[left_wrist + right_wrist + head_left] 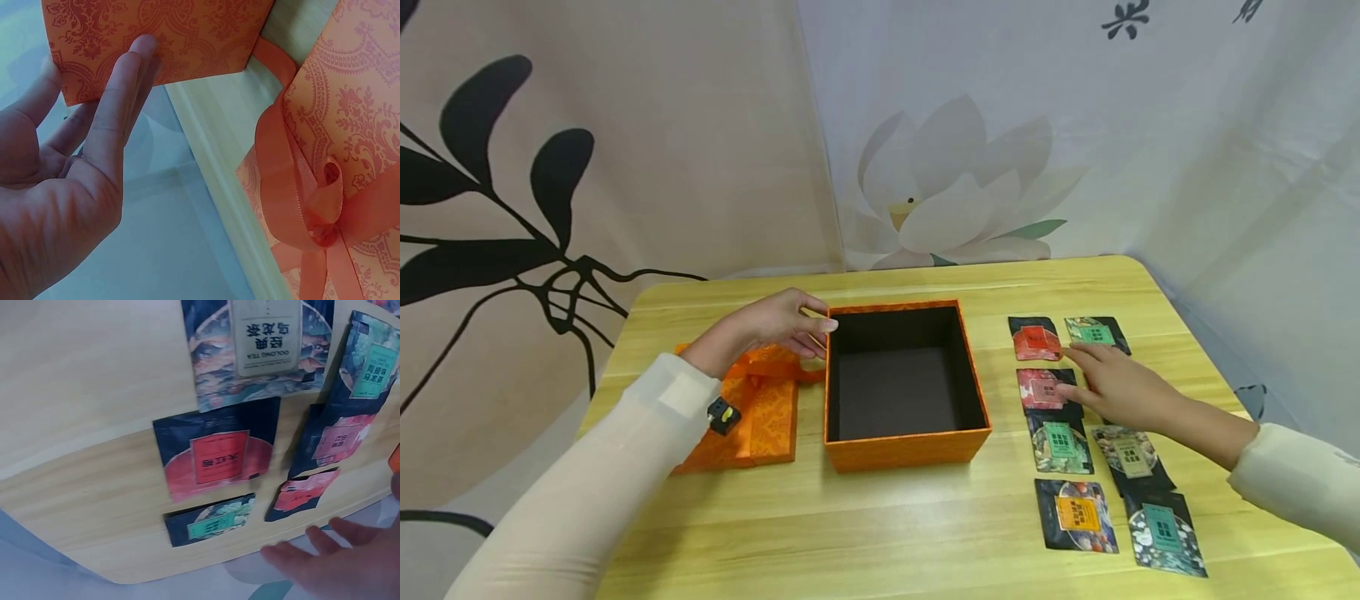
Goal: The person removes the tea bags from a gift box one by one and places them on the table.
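Note:
An orange patterned box [907,450] with a black inside stands uncovered on the table. At its back left corner, my left hand [782,323] holds the wall, thumb at the rim and fingers along the outside [112,119]. My right hand [1116,387] hovers over the tea packets with its fingers spread and nothing in them. Nearest its fingertips are a red-labelled packet [1036,340] and a pink-labelled packet [1041,390]. Another red packet [217,456] shows in the right wrist view; in the head view the hand covers it.
Left of the box lies an orange patterned piece [771,425] with a ribbon bow [322,231]. More packets lie in two columns on the right: an orange-labelled packet [1077,515], a teal-labelled packet [1165,529] and an oolong packet [262,350]. A printed curtain [730,142] hangs behind the table.

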A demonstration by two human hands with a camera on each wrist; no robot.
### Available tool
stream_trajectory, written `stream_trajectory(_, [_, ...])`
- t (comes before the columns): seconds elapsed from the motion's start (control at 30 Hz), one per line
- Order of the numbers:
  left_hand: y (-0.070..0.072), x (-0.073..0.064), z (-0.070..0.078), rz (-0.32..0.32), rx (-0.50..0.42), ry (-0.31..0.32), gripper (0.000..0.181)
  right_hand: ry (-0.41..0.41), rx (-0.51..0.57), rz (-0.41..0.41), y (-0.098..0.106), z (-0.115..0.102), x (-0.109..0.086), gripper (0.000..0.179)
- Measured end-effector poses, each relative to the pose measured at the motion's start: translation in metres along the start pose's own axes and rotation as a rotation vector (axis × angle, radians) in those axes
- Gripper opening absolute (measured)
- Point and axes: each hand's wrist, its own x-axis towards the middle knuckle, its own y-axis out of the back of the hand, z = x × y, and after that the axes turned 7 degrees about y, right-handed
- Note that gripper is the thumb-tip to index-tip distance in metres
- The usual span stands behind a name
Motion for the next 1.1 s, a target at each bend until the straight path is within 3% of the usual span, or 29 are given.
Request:
stream_trajectory(0.3, [-0.001, 0.000, -0.001, 0.005, 0.017, 0.001, 0.068, -0.047, -0.005, 0.033, 0.006, -0.012, 0.019, 0.079])
stream_trajectory(0.83, [-0.002, 0.000, -0.001, 0.004, 0.058, -0.002, 0.068, -0.092, 0.002, 0.113, 0.003, -0.009, 0.042, 0.091])
stream_trajectory(1.1, [-0.002, -0.002, -0.002, 0.062, 0.171, -0.002, 0.068, -0.109, 0.020, 0.094, 0.004, -0.010, 0.048, 0.094])
